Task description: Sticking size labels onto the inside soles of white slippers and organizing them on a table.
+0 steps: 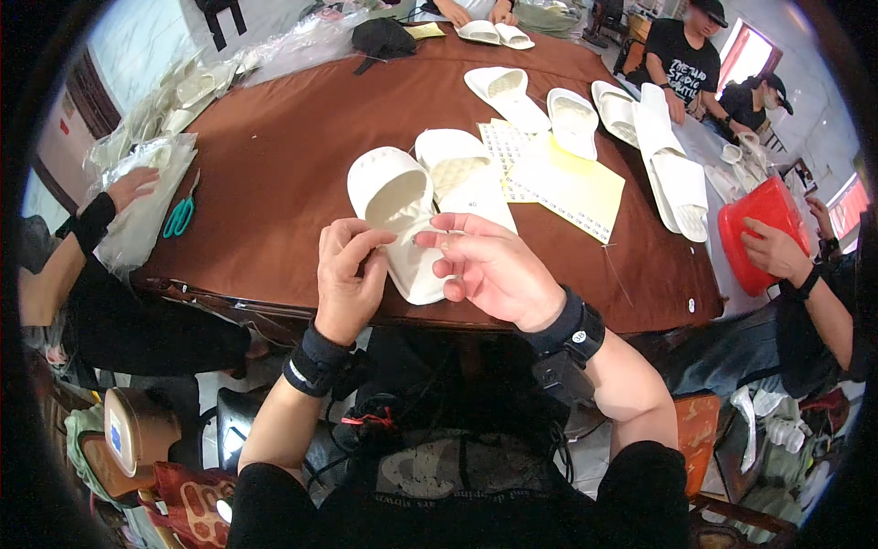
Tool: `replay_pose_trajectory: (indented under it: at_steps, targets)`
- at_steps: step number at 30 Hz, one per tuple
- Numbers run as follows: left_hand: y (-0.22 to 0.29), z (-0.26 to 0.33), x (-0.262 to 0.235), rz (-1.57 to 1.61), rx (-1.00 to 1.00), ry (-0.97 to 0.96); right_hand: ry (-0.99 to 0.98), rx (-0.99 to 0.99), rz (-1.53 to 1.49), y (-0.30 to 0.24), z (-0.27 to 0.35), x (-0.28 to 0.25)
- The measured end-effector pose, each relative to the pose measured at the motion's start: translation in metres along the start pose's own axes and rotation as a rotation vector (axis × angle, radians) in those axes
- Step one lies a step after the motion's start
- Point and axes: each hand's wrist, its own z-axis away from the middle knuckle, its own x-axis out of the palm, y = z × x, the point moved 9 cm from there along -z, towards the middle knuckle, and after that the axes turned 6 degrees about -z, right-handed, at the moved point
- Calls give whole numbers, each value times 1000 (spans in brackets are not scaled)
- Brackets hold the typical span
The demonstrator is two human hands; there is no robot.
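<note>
White slippers (pixel 382 183): two centre, two top; more upper right, overlapping, count unclear. Black caps (pixel 384 39): one upper middle, two upper right. Teal scissors (pixel 179 218): one pair, left.

slippers (pixel 375 181): matt plastic | tablecloth (pixel 274 165): matt cloth | label sheet (pixel 572 188): paper | bags (pixel 142 224): glossy plastic

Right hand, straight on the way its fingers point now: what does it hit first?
Probably the left hand. The right hand points leftward at its fingertips. Depth is unclear, so it could instead brush the white slipper beneath.
</note>
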Motion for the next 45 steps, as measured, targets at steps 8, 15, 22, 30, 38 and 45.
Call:
replay_pose_trajectory:
  at_steps: [8,15,22,30,38,45]
  targets:
    - [12,-2,9,-63,121,-102,21,-29,-33,4,0,-3]
    - [13,-4,17,-98,114,-167,4,-28,-32,1,3,-1]
    - [17,-4,20,-154,164,-188,42,-118,130,-12,10,-2]
    - [9,-6,20,-97,94,-212,-7,-283,356,-29,16,2]
    - [21,-6,23,-193,181,-261,110,-421,439,-62,21,-36]
    - [34,-11,26,-301,203,-372,164,-462,304,-75,16,-74]
